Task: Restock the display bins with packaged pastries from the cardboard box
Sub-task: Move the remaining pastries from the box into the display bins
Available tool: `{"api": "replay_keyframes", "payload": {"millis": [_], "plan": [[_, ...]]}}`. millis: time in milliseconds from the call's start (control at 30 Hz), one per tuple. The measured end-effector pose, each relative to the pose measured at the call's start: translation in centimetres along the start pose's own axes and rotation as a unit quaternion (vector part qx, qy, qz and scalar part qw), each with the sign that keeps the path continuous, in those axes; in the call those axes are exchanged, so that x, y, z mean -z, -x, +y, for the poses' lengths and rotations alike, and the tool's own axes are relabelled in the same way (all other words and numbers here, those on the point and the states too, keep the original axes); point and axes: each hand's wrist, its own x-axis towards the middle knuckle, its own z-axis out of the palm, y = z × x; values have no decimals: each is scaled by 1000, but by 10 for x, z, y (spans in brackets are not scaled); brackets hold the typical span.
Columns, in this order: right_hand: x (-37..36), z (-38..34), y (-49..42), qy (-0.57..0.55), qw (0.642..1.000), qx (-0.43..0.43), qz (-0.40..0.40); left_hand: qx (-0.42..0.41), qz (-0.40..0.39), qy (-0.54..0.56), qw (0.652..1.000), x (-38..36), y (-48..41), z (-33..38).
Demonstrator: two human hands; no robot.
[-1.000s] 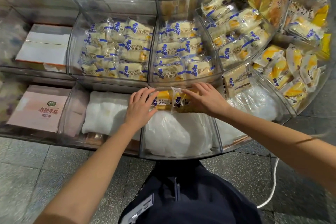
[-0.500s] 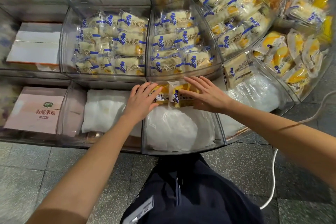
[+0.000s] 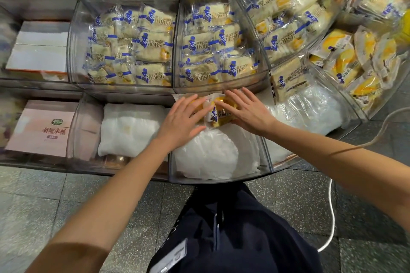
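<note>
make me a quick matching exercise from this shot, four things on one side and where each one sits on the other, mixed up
Things
1. pink box
2. white cable
3. yellow pastry packets
4. white box

Places
A. on the tiled floor, at right
B. beneath the left hand and right hand
C. bottom row, far left
D. middle row, far left

Pairs: 1-C, 2-A, 3-B, 4-D
</note>
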Motion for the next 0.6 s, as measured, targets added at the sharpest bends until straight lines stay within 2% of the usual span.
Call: {"api": "replay_keyframes", "payload": {"millis": [67, 200, 300, 400, 500, 600], "plan": [[1, -2, -1, -5, 1000, -15, 13, 7, -25, -20, 999, -5, -3, 4], [3, -1, 0, -15, 999, -26, 37, 74, -45, -17, 996, -7, -13, 8], [4, 4, 2, -40, 999, -25, 9, 82, -62, -37, 994, -9, -19, 12], [9, 9, 6, -114, 993, -27, -22, 89, -69, -29, 993, -6, -19, 13], [22, 17, 13, -182, 980, -55, -51, 51, -24, -21, 998, 6, -21, 13], [36, 22, 21, -186, 978, -84, -39, -9, -1, -23, 1000, 23, -31, 10]]}}
